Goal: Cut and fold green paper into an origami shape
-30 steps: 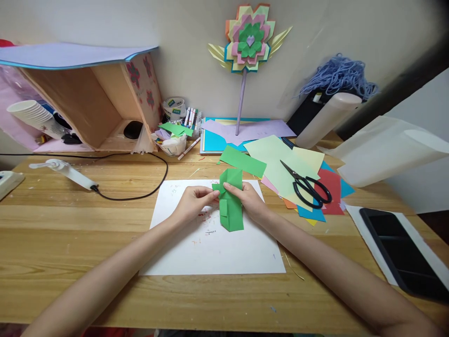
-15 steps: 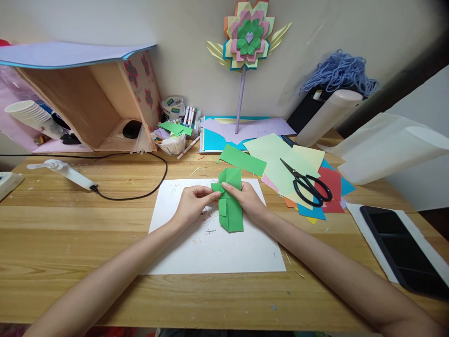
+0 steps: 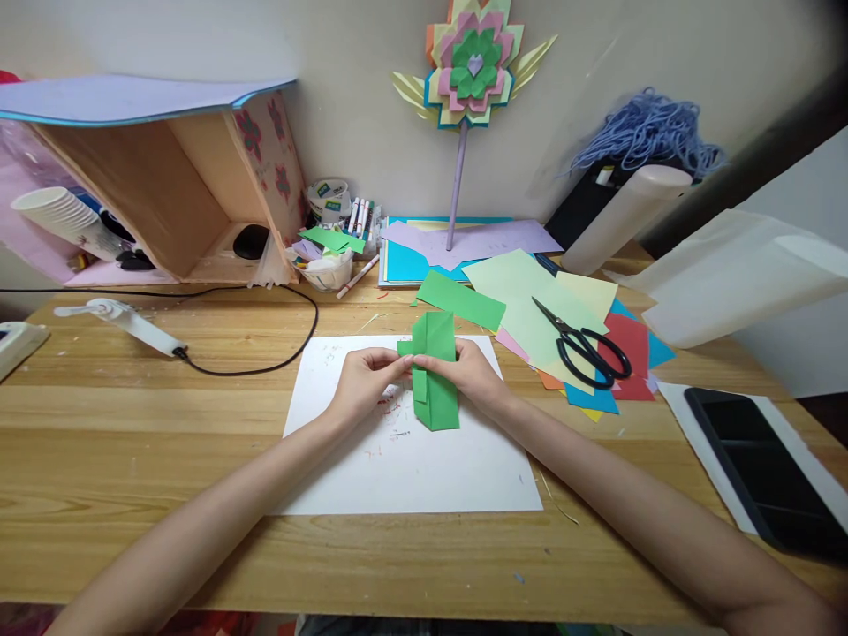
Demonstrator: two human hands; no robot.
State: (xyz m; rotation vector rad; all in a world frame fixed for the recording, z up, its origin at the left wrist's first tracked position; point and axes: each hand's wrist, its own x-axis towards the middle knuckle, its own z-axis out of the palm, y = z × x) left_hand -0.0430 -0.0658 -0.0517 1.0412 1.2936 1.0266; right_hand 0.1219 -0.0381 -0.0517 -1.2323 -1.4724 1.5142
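A folded piece of green paper point(image 3: 442, 402) is held just above a marked white sheet point(image 3: 477, 481). My left hand point(image 3: 366, 378) pinches its left edge, where a small flap sticks out. From the right side my right hand point(image 3: 472, 369) grips the same paper, thumb across its front and fingers behind. Both thumbs meet near the left edge. A second flap shows lower down on the paper's left side. The fingers behind the paper are hidden.
Black scissors point(image 3: 586, 349) lie on coloured paper sheets point(image 3: 513, 296) to the right. A phone point(image 3: 761, 468) rests farther right. Behind stand a paper flower point(image 3: 473, 66) and an open box point(image 3: 199, 185). A white corded tool point(image 3: 129, 327) lies at left.
My right thumb has shifted down and left across the green paper, now beside the left thumb. The view has moved slightly.
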